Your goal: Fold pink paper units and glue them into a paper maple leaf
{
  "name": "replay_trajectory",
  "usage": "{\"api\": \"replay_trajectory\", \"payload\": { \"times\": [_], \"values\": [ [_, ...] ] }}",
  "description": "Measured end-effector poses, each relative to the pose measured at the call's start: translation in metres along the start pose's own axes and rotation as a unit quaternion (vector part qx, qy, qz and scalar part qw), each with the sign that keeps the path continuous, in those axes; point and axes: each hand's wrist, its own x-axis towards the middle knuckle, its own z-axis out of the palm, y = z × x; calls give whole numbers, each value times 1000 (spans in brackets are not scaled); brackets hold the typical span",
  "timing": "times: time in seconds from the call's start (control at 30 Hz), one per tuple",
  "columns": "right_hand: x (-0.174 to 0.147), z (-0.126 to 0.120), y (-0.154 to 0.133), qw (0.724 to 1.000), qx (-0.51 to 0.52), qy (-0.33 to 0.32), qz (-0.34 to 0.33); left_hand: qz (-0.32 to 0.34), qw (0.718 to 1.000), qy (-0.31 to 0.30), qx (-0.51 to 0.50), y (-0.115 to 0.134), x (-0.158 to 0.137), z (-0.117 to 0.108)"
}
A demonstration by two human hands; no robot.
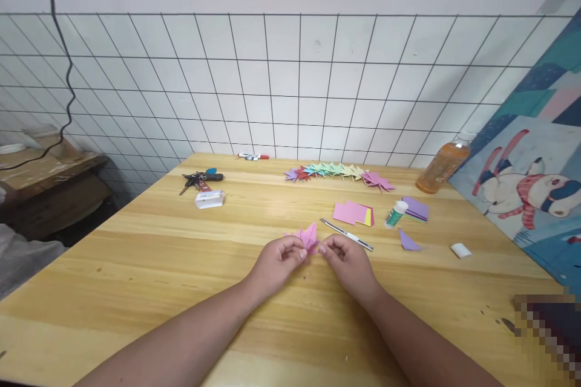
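Observation:
Pink origami with pointed flaps (pixel 309 237) is held low over the wooden table, close to the middle of the view. My left hand (pixel 278 261) grips it from the left, thumb and fingers pinched together on the paper. My right hand (pixel 347 263) is closed in a pinch at its right edge, fingertips on a pointed corner of the paper. Part of the origami is hidden behind my left fingers. Just beyond my right hand lies a slim utility knife (pixel 347 234). Pink and yellow paper squares (pixel 349 212) are stacked behind the knife.
On the wooden table (pixel 158 290), a colourful origami row (pixel 336 170) lies at the back. Glue stick (pixel 396 214), purple paper (pixel 415 208), folded purple triangle (pixel 409 241), white cap (pixel 460 250) and drink bottle (pixel 442 166) are right; keys (pixel 200 179), eraser (pixel 209 199), markers (pixel 253 156) left.

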Motion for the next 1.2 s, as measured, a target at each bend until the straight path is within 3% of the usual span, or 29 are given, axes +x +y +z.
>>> {"api": "replay_trajectory", "payload": {
  "times": [0.17,0.43,0.57,0.73,0.9,1.2],
  "values": [
    [-2,2,0,997,-54,-21,-41,16,1000,3,18,-4,0,-2],
    [0,5,-2,988,98,-105,61,11,998,-22,51,-6,0,0],
    [1,2,1,996,3,-87,0,27,993,-11,114,-4,-3,0],
    [0,-5,-2,982,-137,-93,-90,37,985,-3,167,-5,-6,-3],
    [-2,-5,-8,987,-122,-85,-66,29,979,14,202,-6,-5,-3],
    [-2,-2,-6,994,-55,-91,-39,102,939,20,328,8,-12,-4]
  ]
}}
